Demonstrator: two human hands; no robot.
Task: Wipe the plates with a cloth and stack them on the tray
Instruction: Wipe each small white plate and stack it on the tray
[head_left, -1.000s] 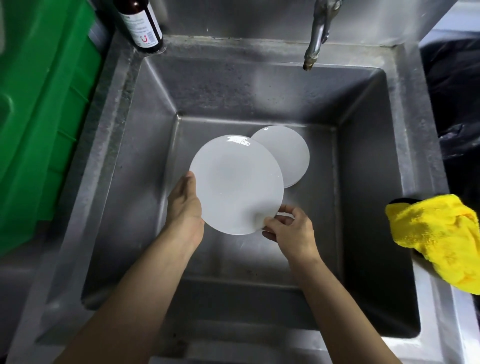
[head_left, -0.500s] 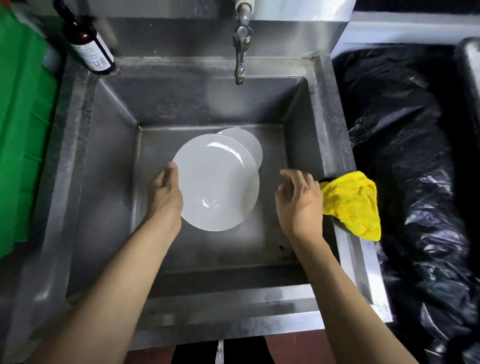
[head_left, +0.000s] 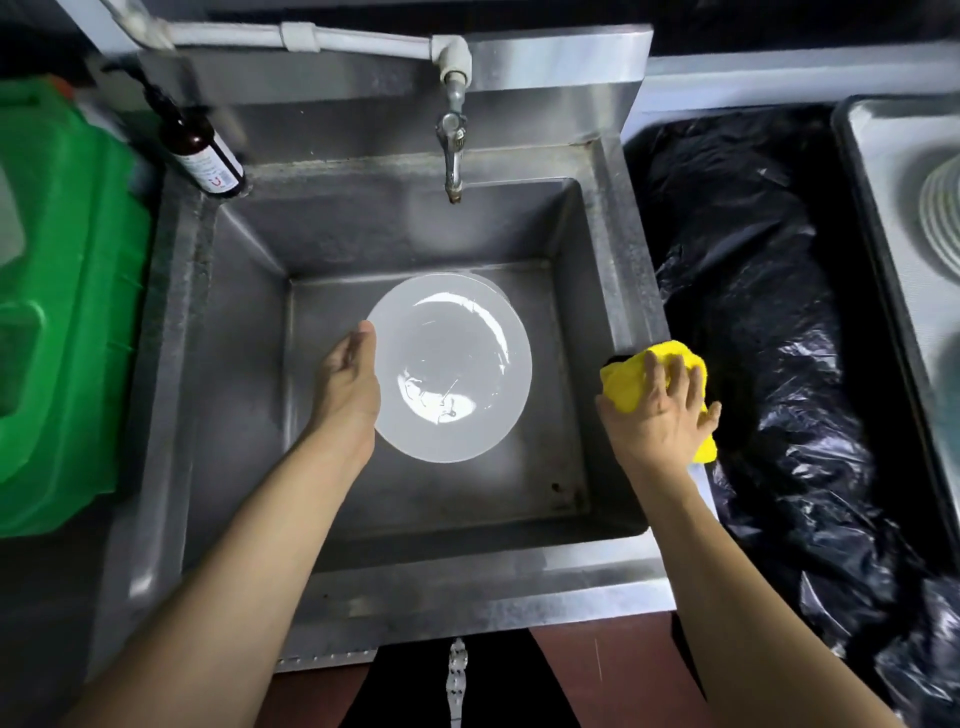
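We are holding the round glossy white plate (head_left: 457, 364), glinting with small wet marks, over the stainless steel sink (head_left: 363, 234), our left grip (head_left: 348, 379) clamping its left edge. Our right grip (head_left: 657, 415) is resting, fingers spread apart, on the crumpled yellow cloth (head_left: 625, 387) at the sink's right rim.

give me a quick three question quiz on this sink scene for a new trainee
1. Where does the yellow cloth lie?
A. on the right rim of the sink
B. in a green container
C. under the tap
2. True or false: the left hand holds the plate by its edge, inside the sink.
3. Fill in: the right hand rests with spread fingers on the ____.

Key: 1 A; 2 true; 3 cloth
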